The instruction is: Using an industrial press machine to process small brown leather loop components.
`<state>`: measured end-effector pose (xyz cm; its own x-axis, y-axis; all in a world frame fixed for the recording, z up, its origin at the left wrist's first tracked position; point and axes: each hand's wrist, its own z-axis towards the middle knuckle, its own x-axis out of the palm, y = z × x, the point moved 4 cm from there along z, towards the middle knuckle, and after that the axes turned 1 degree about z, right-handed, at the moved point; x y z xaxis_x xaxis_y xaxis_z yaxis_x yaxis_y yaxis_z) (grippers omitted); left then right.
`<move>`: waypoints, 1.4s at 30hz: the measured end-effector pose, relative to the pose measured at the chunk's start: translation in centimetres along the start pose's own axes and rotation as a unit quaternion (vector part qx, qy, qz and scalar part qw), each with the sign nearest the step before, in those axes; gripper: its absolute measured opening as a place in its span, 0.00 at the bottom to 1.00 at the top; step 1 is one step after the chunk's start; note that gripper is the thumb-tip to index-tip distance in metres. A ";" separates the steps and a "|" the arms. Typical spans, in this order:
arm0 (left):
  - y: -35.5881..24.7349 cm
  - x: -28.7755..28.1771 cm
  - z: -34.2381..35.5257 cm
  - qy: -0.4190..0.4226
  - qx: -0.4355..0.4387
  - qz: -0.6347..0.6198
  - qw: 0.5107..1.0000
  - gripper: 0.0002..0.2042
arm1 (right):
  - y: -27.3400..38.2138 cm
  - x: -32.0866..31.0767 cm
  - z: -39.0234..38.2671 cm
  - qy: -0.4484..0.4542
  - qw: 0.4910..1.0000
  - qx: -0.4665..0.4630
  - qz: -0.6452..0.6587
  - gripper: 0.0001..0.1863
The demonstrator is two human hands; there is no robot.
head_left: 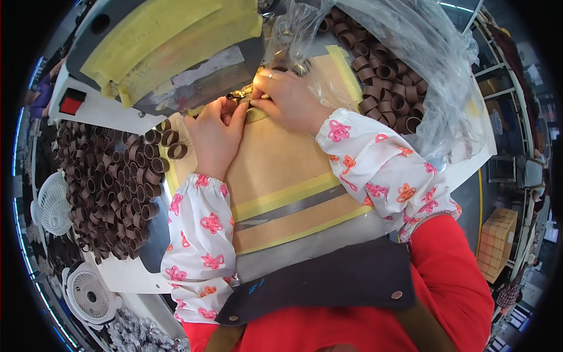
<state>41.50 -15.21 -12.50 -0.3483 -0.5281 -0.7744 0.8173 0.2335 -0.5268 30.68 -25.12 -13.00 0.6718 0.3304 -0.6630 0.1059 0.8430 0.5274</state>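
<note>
Both my hands are at the lit stitching area of a grey sewing machine (234, 76). My left hand (212, 138) is closed, thumb and fingertips pinched together just in front of the metal presser parts (239, 92). Reaching in from the right, my right hand (293, 101) has its fingers bent and pressed together beside the same metal parts. Whatever lies between the fingertips is too small and hidden to name. A few dark brown ring-shaped bands (171, 138) lie close to my left hand, at the edge of a larger heap.
Heaped brown bands (111, 188) cover the table's left side. More bands (390, 82) lie by a clear plastic bag (448, 76) at the right. Tan board with yellow tape (281, 158) covers the work surface. White fans (91, 293) stand at lower left; a carton (497, 243) is at right.
</note>
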 end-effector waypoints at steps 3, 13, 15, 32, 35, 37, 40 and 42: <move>-0.5 -0.8 -1.9 -0.035 0.098 0.066 0.992 0.09 | 1.4 -0.4 -0.6 0.049 0.998 0.021 0.022 0.08; 3.9 -8.9 -6.3 -0.017 0.013 0.138 0.990 0.05 | -7.4 -11.4 2.0 0.040 0.912 0.106 -0.394 0.06; 1.1 -9.2 -5.3 -0.099 0.070 0.120 0.985 0.05 | -8.5 -11.1 2.3 0.069 0.884 0.113 -0.449 0.07; 0.9 0.0 -1.3 0.015 -0.046 -0.215 0.975 0.11 | 0.9 -1.5 -0.5 0.127 0.884 0.299 0.337 0.12; 1.3 0.2 -1.6 0.024 -0.055 -0.313 0.948 0.14 | 0.5 0.3 -0.9 0.069 0.881 0.329 0.334 0.09; 0.8 0.1 -1.3 0.040 -0.008 -0.251 0.967 0.12 | 0.1 0.8 -1.1 0.046 0.906 0.298 0.298 0.09; 0.4 -0.2 -1.1 0.087 -0.033 -0.217 0.972 0.09 | -0.1 1.0 -1.4 0.021 0.915 0.273 0.297 0.07; 0.4 -0.2 -1.0 0.092 -0.045 -0.219 0.970 0.08 | -0.1 0.9 -1.5 0.008 0.917 0.263 0.301 0.07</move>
<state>41.45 -14.17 -12.89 -0.7361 -0.4409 -0.5136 0.5311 0.0943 -0.8421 30.23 -24.28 -14.45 0.7146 0.6779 -0.1725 0.0607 0.1857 0.9807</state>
